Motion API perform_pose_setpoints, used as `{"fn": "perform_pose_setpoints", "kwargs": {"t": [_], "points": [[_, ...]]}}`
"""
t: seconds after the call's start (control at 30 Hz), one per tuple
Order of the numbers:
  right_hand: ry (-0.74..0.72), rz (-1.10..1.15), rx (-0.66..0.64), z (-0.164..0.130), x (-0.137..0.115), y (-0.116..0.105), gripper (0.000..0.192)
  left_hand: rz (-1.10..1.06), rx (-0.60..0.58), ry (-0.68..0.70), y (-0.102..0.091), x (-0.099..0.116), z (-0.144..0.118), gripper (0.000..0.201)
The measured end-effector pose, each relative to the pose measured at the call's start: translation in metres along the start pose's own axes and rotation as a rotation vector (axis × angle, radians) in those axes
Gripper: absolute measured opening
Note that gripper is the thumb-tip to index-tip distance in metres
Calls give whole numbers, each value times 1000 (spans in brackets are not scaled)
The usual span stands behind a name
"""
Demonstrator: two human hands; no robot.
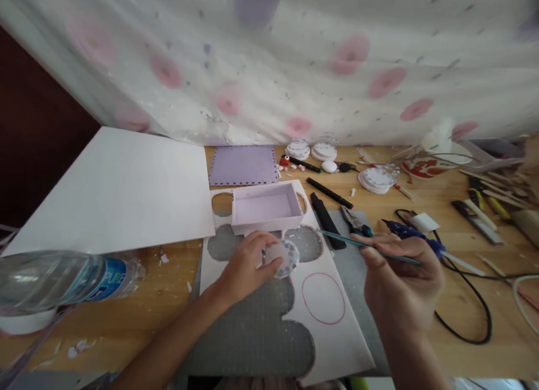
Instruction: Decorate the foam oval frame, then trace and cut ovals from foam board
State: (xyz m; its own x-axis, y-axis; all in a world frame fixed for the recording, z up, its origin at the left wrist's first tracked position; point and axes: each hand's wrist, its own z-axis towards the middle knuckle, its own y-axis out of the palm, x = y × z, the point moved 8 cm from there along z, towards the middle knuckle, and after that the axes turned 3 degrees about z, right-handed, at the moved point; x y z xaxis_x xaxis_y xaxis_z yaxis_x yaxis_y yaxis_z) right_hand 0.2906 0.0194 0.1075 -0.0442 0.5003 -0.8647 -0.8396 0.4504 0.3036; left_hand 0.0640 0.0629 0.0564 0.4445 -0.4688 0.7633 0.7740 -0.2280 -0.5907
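Note:
My left hand point(242, 269) grips a round white disc point(288, 257) with bluish and pinkish patches along its rim, thumb on its face and fingers behind. To the right, my right hand point(400, 280) is closed around a slim teal stick-like tool point(343, 236), its tip pointing left and apart from the disc. What kind of tool it is I cannot make out. Beneath the hands lies a white board point(332, 345) with rounded cut-outs and a drawn pink circle point(323, 298). Just beyond the left hand stands an open lilac box point(267, 207).
A large white sheet point(126, 193) and a lying water bottle point(63, 280) occupy the left. Stacks of round discs point(374, 179), markers point(329, 193), pliers point(353, 220) and a blue glue gun point(410, 231) with a black cord are spread at the right. A floral curtain point(269, 69) hangs behind.

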Motion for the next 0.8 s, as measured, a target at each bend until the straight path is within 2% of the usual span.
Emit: {"fn": "perform_pose_setpoints", "kwargs": {"t": [0.17, 0.27, 0.37, 0.47, 0.7, 0.8], "points": [[-22, 13, 143, 15, -4, -17, 24, -51, 21, -30, -38, -4, -15, 22], [10, 22, 200, 21, -1, -27, 26, -2, 25, -41, -50, -12, -22, 21], [48, -2, 230, 20, 5, -35, 25, 14, 16, -54, -54, -19, -28, 21], [120, -19, 178, 11, 20, -31, 25, -21, -54, -35, -46, -17, -30, 24], [349, -20, -168, -21, 73, 19, 20, -130, -335, 75, -3, -7, -14, 31], [392, -4, -215, -28, 85, 27, 19, -222, -392, 82, 2, -14, -11, 51]]}}
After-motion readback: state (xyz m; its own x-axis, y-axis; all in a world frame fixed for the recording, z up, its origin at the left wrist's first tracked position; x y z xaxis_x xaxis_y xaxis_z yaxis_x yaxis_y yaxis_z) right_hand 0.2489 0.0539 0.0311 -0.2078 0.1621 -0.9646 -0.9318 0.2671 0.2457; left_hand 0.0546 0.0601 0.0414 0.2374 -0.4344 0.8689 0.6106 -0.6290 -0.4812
